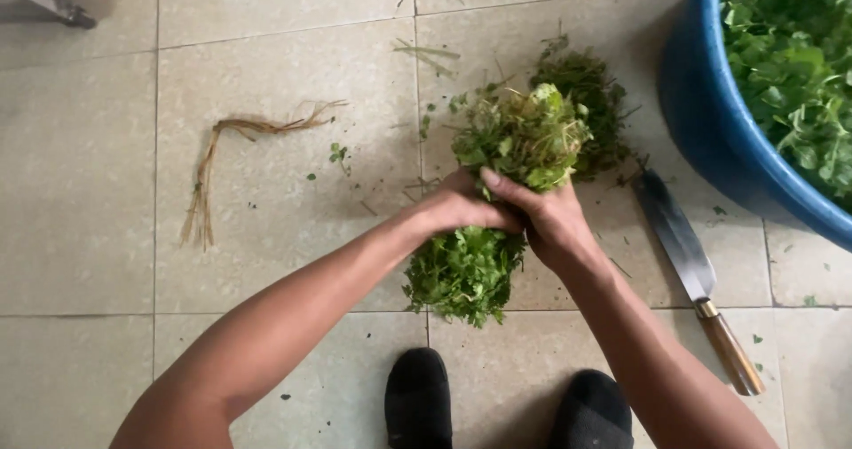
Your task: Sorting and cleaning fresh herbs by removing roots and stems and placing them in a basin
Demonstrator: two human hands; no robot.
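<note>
Head view: a thick bunch of leafy green herbs (497, 200) is gripped at its middle over the beige tiled floor (80, 174), left hand (457, 208) and right hand (550, 218) both closed around it; a wooden-handled steel knife (697, 276) is laid just to the right.

Single view only, taken from a head-worn camera. The lens is aimed almost straight down at the tiled floor (266, 103), close above both forearms. The frame is bounded by the wearer's feet (417, 396) at the bottom edge and cropped at a blue tub (710, 103) on the right.
</note>
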